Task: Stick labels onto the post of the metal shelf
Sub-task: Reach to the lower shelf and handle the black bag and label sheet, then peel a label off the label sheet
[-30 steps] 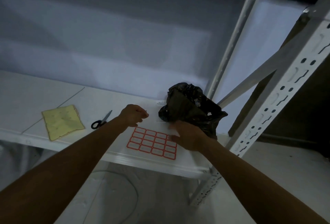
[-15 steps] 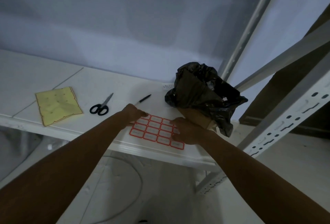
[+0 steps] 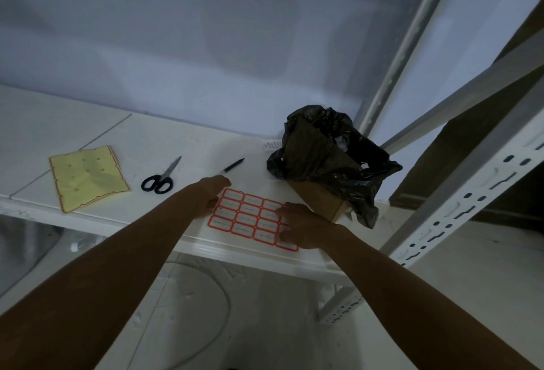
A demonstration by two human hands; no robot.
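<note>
Right hand (image 3: 300, 226) flat, pinning label sheet (image 3: 250, 218), likely steadying for peeling. Left hand (image 3: 213, 193) at opposite edge; pinch unclear. Shelf post (image 3: 471, 196) right of pinning hand.

Our two arms are bare along all the length we can see, from the bottom edge of the view up to the wrists. Our left forearm (image 3: 117, 266), long and slender, shows to the left of the white sheet of red-bordered rectangular paper labels (image 3: 250, 218); our right forearm (image 3: 397, 296) shows to the right of that sheet. Our left hand (image 3: 213, 193) and right hand (image 3: 303, 226) are bare too, and the light is too dim to make out finer marks on them.
</note>
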